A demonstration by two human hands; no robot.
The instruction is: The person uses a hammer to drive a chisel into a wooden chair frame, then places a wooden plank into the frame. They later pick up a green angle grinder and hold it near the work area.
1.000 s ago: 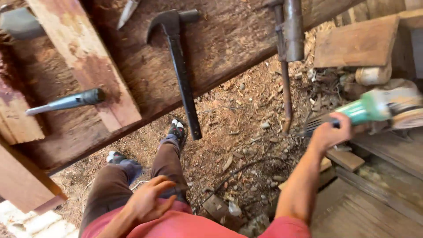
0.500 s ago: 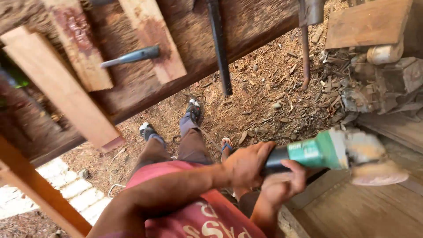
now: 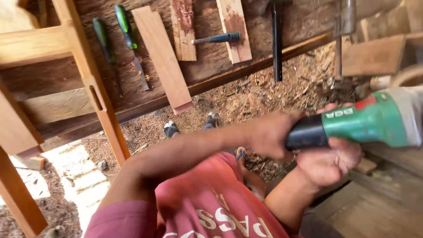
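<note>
Green angle grinder (image 3: 374,121) held level at right of view, above the sawdust-strewn ground (image 3: 264,94). Black rear handle wrapped by the left hand (image 3: 271,134), fingers closed around it; body cradled from beneath by the right hand (image 3: 328,161), grip closed on the underside. Judged rigid, fairly heavy, front-weighted; best held two-handed, at rear handle and body, as here. Head and disc cut off by the frame edge; guard blurred. Beyond, on the plank tabletop (image 3: 211,66): hammer (image 3: 276,39), chisels (image 3: 128,42), short boards (image 3: 163,57). Switch position not discernible.
</note>
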